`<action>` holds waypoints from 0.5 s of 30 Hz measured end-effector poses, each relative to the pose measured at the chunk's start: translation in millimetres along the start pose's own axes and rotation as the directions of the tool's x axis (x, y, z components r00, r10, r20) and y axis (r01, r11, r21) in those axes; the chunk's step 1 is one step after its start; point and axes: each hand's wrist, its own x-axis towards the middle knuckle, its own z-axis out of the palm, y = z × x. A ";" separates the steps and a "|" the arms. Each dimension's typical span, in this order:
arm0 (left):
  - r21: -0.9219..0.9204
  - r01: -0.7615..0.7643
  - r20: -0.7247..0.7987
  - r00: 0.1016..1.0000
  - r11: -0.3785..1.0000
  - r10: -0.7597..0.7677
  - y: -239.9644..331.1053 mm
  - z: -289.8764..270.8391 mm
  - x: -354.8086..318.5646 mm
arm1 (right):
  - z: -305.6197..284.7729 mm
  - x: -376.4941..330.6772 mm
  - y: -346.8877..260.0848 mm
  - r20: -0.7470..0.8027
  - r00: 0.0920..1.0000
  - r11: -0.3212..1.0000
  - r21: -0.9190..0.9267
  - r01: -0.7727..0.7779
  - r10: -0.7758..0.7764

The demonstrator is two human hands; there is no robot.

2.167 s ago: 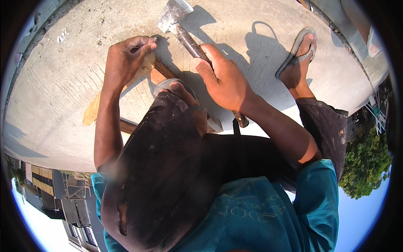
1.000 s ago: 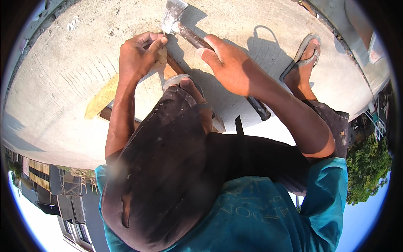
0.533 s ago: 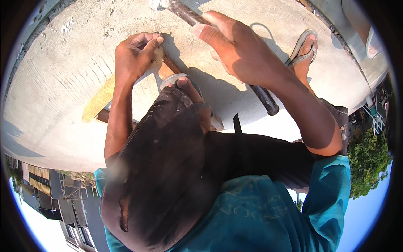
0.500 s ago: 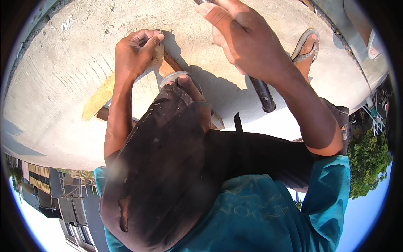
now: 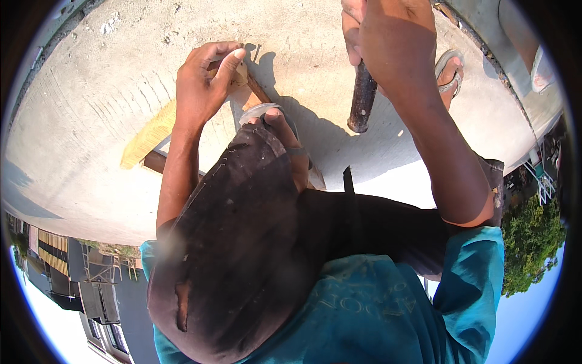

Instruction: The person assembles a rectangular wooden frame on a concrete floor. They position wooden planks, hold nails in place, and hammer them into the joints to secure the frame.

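Here, your right hand (image 5: pixel 397 51) grips the dark tool handle (image 5: pixel 362 100), long axis running toward you, right of the wooden frame (image 5: pixel 148 136); your left hand (image 5: pixel 209 85), by the frame's far end, has narrowed fingers, any hold unclear.

A wide fisheye camera, the left of a pair on the person's head, looks steeply down along the body, with the view's left matching the person's left. It sits close above the dark trousers (image 5: pixel 242 242) and blue shirt (image 5: pixel 370 297), which fill the lower middle; the concrete ground (image 5: pixel 91 151) bows across the upper part. The left grip (image 5: pixel 205 85) falls inside the view, while the top edge cuts the right grip (image 5: pixel 394 42). The rim takes in buildings (image 5: pixel 130 303) at lower left and a tree (image 5: pixel 533 242) at lower right.
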 end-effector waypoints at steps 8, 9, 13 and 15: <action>0.496 -0.419 0.096 0.897 0.760 0.431 -46.1 -19.5 -36.0 | -18.0 -22.2 -33.8 0.356 0.921 0.911 0.305 -0.276 0.160; 0.487 -0.467 0.048 0.858 0.738 0.511 -48.8 -18.3 -33.4 | -24.8 -16.9 -12.4 0.247 0.965 0.925 0.380 -0.011 -0.090; 0.474 -0.390 0.019 0.901 0.790 0.434 -46.7 -15.5 -32.5 | -2.1 -5.4 6.5 -0.154 0.976 0.807 0.590 -0.036 0.156; 0.439 -0.387 0.025 0.907 0.811 0.420 -44.7 -14.1 -27.6 | 29.5 -33.9 -9.6 -0.191 0.971 0.955 0.283 -0.085 0.143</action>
